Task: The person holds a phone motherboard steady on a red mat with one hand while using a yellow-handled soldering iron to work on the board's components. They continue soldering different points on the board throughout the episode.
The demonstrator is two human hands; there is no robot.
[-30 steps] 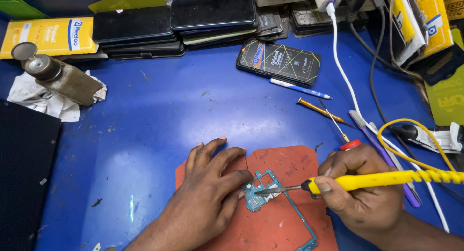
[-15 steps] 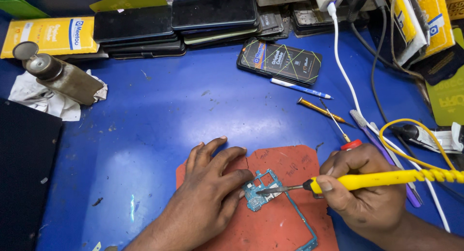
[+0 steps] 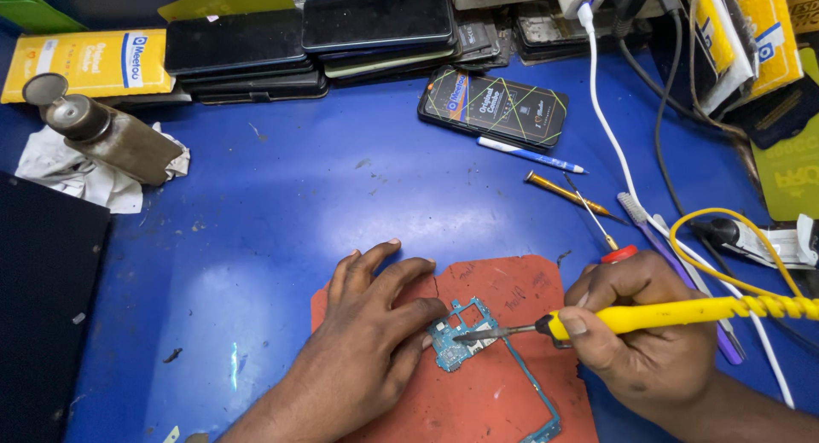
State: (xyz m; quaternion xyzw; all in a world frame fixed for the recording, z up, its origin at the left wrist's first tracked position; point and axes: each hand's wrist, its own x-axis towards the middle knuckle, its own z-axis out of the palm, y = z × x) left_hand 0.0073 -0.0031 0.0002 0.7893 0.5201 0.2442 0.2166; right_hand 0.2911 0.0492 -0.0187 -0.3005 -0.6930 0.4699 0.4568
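A: Your right hand (image 3: 644, 332) is clamped round the yellow iron (image 3: 682, 313), thumb on top, and the metal tip is down on the board (image 3: 458, 334).

B: And the board sits on the red mat (image 3: 495, 392), towards the mat's middle, with a thin blue frame strip (image 3: 533, 396) running off it to the mat's near edge.

A: Your left hand (image 3: 375, 319) is spread flat on the mat's left side, fingers apart, fingertips pressing the board's left edge. It grips nothing, just pins.

B: The two hands stand apart, the board between them. The iron's twisted yellow cord (image 3: 751, 264) loops up and away to the right of the mat.

A: Beyond the mat on the blue desk (image 3: 256, 221): a gold-handled screwdriver (image 3: 567, 194), a white and blue pen (image 3: 529, 155), and past that a dark phone box (image 3: 493, 106) lying flat.

B: Behind the box, a row of stacked dark phones (image 3: 316, 37) along the desk's far edge. Far left of the mat, a metal bottle (image 3: 107, 131) lies tilted on a crumpled white cloth (image 3: 60, 166).

A: A white charger cable (image 3: 610, 136) runs down from the far edge, passing right of the mat. A red-capped tool (image 3: 618, 253) shows just behind your right knuckles.
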